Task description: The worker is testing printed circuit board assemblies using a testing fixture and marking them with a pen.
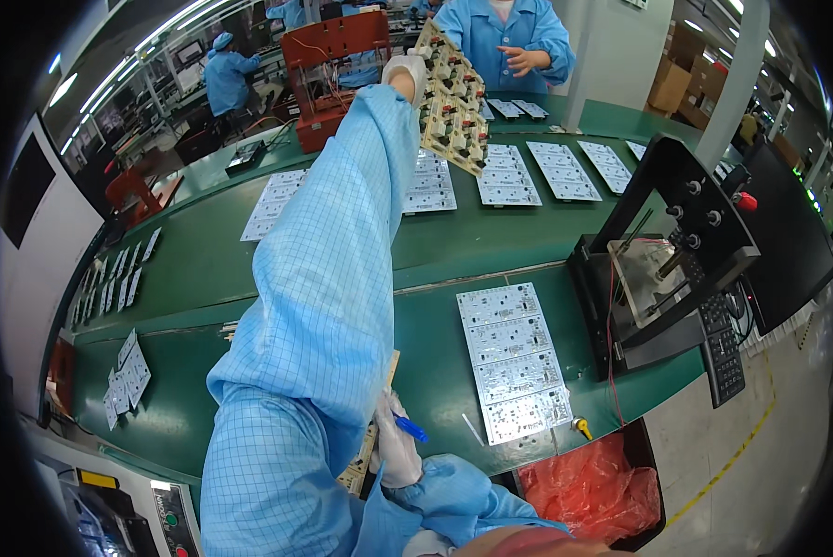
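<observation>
My left arm stretches far forward across the green workbench. At its end my gloved left hand (405, 76) is closed on the edge of a tan circuit board panel (452, 116), which is tilted up and crowded with black, white and red components. Close to my body, my gloved right hand (396, 444) is closed round a blue pen (411, 428). Beside that hand lies another tan board (356, 473), mostly hidden by my left sleeve. A white circuit board panel (514, 362) lies flat on the bench to the right of my right hand.
A black test fixture (662, 269) stands at the right, with a keyboard (721, 357) and monitor (787, 241) beyond. Several white board panels (563, 171) line the far bench. A person (509, 42) stands opposite. Red plastic (593, 492) fills a bin below. Smaller boards (129, 376) stand left.
</observation>
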`<action>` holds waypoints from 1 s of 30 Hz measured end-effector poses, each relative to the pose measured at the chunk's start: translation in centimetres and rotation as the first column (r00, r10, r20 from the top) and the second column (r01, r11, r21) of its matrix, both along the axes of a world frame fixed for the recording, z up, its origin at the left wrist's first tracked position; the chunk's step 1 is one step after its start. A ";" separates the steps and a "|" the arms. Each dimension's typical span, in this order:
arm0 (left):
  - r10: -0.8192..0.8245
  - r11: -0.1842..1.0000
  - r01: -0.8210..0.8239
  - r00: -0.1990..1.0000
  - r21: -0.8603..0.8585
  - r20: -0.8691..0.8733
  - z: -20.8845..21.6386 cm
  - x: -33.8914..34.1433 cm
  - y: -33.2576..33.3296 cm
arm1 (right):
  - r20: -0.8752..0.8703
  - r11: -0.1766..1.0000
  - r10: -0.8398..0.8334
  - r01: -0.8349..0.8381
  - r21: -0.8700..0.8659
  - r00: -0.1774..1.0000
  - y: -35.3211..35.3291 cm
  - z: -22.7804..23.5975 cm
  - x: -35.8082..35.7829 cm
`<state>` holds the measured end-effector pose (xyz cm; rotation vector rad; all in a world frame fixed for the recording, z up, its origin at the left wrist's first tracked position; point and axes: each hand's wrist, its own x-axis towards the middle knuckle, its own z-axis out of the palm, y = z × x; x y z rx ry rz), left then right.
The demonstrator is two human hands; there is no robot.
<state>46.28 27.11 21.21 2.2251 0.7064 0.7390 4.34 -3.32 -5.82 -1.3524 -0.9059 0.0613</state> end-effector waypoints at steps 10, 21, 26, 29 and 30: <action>0.131 0.991 -0.133 0.988 0.014 0.081 -1.0 0.8 -0.3 | -0.021 0.994 -0.038 0.036 -0.100 0.999 -1.2 2.4 2.5; 0.071 0.979 -0.082 0.995 -0.186 -0.064 -5.4 3.7 0.9 | -0.064 0.988 -0.053 0.043 -0.149 0.997 -1.4 0.8 1.3; 0.053 0.971 -0.052 0.999 -0.235 -0.001 -6.0 3.5 0.7 | -0.130 0.988 -0.043 0.023 -0.153 0.991 -1.5 0.6 0.9; 0.132 0.901 -0.053 0.979 -0.430 0.156 -6.2 0.0 -0.3 | -0.083 0.987 -0.062 0.049 -0.150 0.995 -1.6 1.3 0.2; 0.151 0.925 -0.090 0.979 -0.370 0.139 -6.0 -1.3 -1.0 | -0.138 0.990 -0.040 0.020 -0.142 0.990 -1.7 1.5 -0.1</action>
